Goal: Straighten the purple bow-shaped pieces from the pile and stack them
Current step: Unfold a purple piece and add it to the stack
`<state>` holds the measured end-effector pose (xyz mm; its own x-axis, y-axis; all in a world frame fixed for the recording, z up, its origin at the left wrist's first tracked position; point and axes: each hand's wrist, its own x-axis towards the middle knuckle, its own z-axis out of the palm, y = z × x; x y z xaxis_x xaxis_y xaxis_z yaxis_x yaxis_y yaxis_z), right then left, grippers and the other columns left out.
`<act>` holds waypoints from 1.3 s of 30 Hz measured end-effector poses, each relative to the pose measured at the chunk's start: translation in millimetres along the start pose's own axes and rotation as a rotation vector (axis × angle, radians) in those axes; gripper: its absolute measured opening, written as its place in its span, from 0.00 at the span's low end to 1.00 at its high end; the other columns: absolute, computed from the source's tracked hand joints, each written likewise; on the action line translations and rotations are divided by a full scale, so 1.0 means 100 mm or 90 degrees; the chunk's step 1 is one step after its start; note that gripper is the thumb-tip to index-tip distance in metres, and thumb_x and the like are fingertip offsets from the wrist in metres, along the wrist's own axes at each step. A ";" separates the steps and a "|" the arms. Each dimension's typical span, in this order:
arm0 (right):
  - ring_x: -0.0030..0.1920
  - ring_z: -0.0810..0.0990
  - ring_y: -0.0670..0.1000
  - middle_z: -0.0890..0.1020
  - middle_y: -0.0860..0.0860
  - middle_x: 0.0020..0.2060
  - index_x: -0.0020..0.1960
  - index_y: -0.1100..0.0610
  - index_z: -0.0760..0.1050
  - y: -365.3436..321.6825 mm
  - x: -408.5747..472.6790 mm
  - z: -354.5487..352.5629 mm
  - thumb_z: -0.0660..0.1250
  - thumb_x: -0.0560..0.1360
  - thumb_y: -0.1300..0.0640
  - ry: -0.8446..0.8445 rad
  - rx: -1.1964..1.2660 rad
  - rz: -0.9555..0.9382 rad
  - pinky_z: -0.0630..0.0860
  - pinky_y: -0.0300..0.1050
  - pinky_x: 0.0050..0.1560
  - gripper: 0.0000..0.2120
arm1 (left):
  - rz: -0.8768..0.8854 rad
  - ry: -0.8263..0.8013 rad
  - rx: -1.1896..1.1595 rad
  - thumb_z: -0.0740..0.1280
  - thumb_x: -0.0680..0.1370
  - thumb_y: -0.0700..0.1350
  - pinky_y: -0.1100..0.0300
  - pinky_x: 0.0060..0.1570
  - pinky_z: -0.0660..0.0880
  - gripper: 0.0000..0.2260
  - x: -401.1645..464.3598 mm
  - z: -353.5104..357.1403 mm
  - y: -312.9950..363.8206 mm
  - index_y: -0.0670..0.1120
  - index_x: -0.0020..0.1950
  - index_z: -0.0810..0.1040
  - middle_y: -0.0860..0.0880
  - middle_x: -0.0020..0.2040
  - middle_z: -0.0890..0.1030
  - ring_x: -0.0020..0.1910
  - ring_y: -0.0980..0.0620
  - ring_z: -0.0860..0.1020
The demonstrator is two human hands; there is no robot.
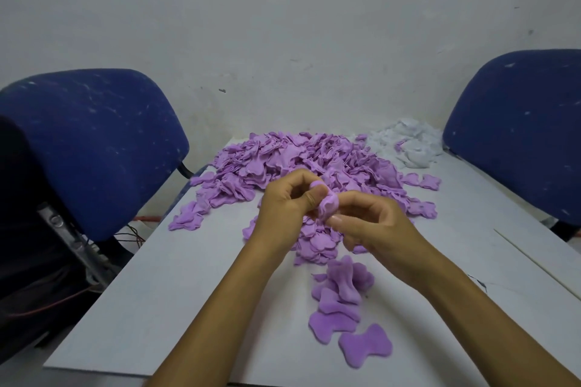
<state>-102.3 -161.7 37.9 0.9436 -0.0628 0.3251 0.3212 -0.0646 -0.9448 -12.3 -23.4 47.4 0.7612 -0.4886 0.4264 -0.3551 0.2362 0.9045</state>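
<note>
A big pile of purple bow-shaped pieces [292, 160] covers the far half of the white table [176, 292]. Above its near edge, both hands hold one crumpled purple piece [328, 206] between them. My left hand [283, 210] pinches its upper part with curled fingers. My right hand [374, 229] pinches its lower part with thumb and fingertips. Nearer to me, under my right forearm, several flattened pieces [341, 295] lie overlapped in a loose row, and one flat bow [366, 349] lies apart at the near end.
A heap of white pieces [408, 144] sits at the table's far right corner. Blue chair backs stand on the left [91, 148] and on the right [522, 129]. A grey wall rises behind. Red wires [135, 236] run below the left chair.
</note>
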 end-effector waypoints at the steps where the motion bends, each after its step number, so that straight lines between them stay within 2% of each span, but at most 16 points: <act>1: 0.35 0.80 0.45 0.85 0.53 0.40 0.47 0.53 0.83 -0.01 -0.01 0.00 0.71 0.73 0.61 0.007 -0.002 -0.007 0.74 0.36 0.33 0.06 | -0.001 -0.003 -0.005 0.67 0.77 0.34 0.61 0.34 0.74 0.06 -0.01 0.01 0.00 0.39 0.41 0.77 0.49 0.32 0.77 0.32 0.54 0.74; 5: 0.38 0.84 0.51 0.85 0.57 0.37 0.42 0.51 0.84 -0.01 0.01 0.04 0.71 0.73 0.59 0.100 0.033 -0.026 0.75 0.40 0.32 0.04 | 0.018 -0.007 -0.009 0.67 0.77 0.33 0.59 0.36 0.76 0.03 -0.03 0.05 0.04 0.36 0.43 0.77 0.43 0.35 0.77 0.34 0.51 0.75; 9: 0.28 0.80 0.50 0.83 0.57 0.30 0.35 0.51 0.79 0.03 0.03 0.07 0.69 0.76 0.64 0.177 -0.017 -0.029 0.73 0.40 0.26 0.14 | 0.035 0.013 0.014 0.68 0.76 0.32 0.57 0.37 0.75 0.03 -0.06 0.09 0.07 0.35 0.42 0.77 0.42 0.35 0.76 0.35 0.49 0.74; 12: 0.23 0.75 0.50 0.79 0.55 0.24 0.34 0.54 0.76 0.06 0.06 0.09 0.68 0.77 0.65 0.225 -0.050 -0.009 0.70 0.37 0.23 0.14 | 0.038 0.024 0.036 0.68 0.75 0.32 0.58 0.35 0.71 0.06 -0.08 0.12 0.07 0.38 0.39 0.76 0.47 0.32 0.74 0.33 0.51 0.70; 15: 0.21 0.71 0.48 0.72 0.50 0.21 0.29 0.53 0.70 0.12 0.12 0.10 0.68 0.72 0.62 0.315 -0.174 -0.011 0.67 0.38 0.24 0.15 | 0.049 0.012 0.124 0.70 0.75 0.34 0.57 0.35 0.72 0.06 -0.11 0.19 0.01 0.42 0.38 0.77 0.49 0.30 0.76 0.31 0.48 0.71; 17: 0.24 0.64 0.47 0.65 0.45 0.21 0.27 0.52 0.61 0.15 0.18 0.11 0.65 0.67 0.67 0.386 -0.319 -0.022 0.61 0.37 0.25 0.19 | 0.062 0.017 0.203 0.70 0.74 0.36 0.55 0.36 0.73 0.07 -0.13 0.27 -0.01 0.45 0.37 0.78 0.49 0.30 0.77 0.31 0.49 0.72; 19: 0.28 0.57 0.48 0.61 0.46 0.23 0.29 0.52 0.56 0.16 0.25 0.12 0.63 0.66 0.70 0.433 -0.428 -0.029 0.53 0.42 0.27 0.20 | 0.090 0.041 0.226 0.69 0.72 0.37 0.61 0.33 0.70 0.08 -0.12 0.35 -0.02 0.47 0.35 0.77 0.55 0.28 0.75 0.29 0.56 0.70; 21: 0.30 0.55 0.48 0.61 0.49 0.25 0.31 0.52 0.56 0.18 0.32 0.12 0.62 0.67 0.70 0.456 -0.420 -0.034 0.49 0.44 0.30 0.19 | 0.130 0.059 0.251 0.68 0.71 0.39 0.69 0.31 0.66 0.06 -0.09 0.39 -0.01 0.48 0.35 0.76 0.58 0.27 0.73 0.28 0.59 0.69; 23: 0.30 0.56 0.46 0.62 0.50 0.26 0.32 0.52 0.57 0.21 0.35 0.10 0.61 0.68 0.70 0.448 -0.399 -0.020 0.52 0.44 0.30 0.17 | 0.155 0.039 0.284 0.68 0.73 0.41 0.68 0.33 0.68 0.05 -0.07 0.38 -0.04 0.47 0.37 0.77 0.58 0.29 0.75 0.29 0.59 0.71; 26: 0.29 0.61 0.47 0.66 0.50 0.26 0.31 0.52 0.61 0.23 0.34 0.06 0.66 0.69 0.67 0.418 -0.318 0.018 0.58 0.44 0.30 0.18 | 0.122 0.016 0.240 0.66 0.77 0.48 0.58 0.36 0.75 0.06 -0.04 0.30 -0.07 0.50 0.42 0.80 0.55 0.34 0.80 0.33 0.57 0.76; 28: 0.26 0.64 0.50 0.69 0.48 0.23 0.30 0.52 0.64 0.20 0.30 0.03 0.70 0.70 0.63 0.393 -0.242 0.016 0.60 0.42 0.28 0.18 | 0.077 0.046 0.195 0.67 0.78 0.50 0.59 0.42 0.77 0.03 0.02 0.21 -0.08 0.53 0.47 0.80 0.54 0.43 0.81 0.41 0.56 0.79; 30: 0.21 0.68 0.49 0.74 0.49 0.20 0.30 0.50 0.67 0.17 0.26 0.05 0.71 0.73 0.62 0.339 -0.228 0.017 0.63 0.39 0.24 0.19 | 0.012 0.009 0.142 0.70 0.77 0.43 0.58 0.45 0.80 0.03 0.04 0.16 -0.07 0.50 0.50 0.81 0.48 0.48 0.82 0.44 0.53 0.80; 33: 0.20 0.73 0.49 0.80 0.55 0.24 0.36 0.54 0.67 0.10 0.18 0.09 0.66 0.77 0.68 0.234 -0.129 0.076 0.66 0.36 0.20 0.15 | -0.009 0.003 0.033 0.70 0.75 0.32 0.59 0.34 0.79 0.06 0.04 0.18 -0.06 0.41 0.40 0.82 0.45 0.35 0.82 0.33 0.47 0.78; 36: 0.33 0.83 0.53 0.84 0.60 0.37 0.50 0.59 0.69 0.00 0.12 0.05 0.61 0.78 0.73 0.105 0.067 0.149 0.79 0.42 0.28 0.10 | -0.010 0.096 0.043 0.70 0.73 0.30 0.64 0.27 0.72 0.11 0.05 0.19 -0.07 0.43 0.35 0.80 0.47 0.29 0.78 0.27 0.51 0.74; 38: 0.45 0.85 0.57 0.84 0.59 0.48 0.61 0.54 0.72 -0.03 0.07 -0.01 0.62 0.81 0.65 0.050 0.117 0.168 0.84 0.50 0.40 0.11 | -0.004 0.187 0.069 0.72 0.73 0.33 0.64 0.29 0.73 0.11 0.07 0.17 -0.09 0.47 0.35 0.80 0.53 0.28 0.79 0.27 0.56 0.75; 39: 0.48 0.85 0.58 0.83 0.58 0.51 0.63 0.51 0.72 -0.03 0.06 -0.02 0.63 0.81 0.60 0.050 0.115 0.171 0.84 0.52 0.42 0.12 | 0.002 0.215 0.080 0.73 0.72 0.35 0.64 0.32 0.74 0.10 0.08 0.16 -0.10 0.48 0.36 0.80 0.54 0.29 0.79 0.28 0.57 0.76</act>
<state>-98.4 -163.8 43.0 0.9896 -0.1309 0.0591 0.0777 0.1414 -0.9869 -11.1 -43.4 41.5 0.8888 -0.1777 0.4225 -0.4063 0.1213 0.9057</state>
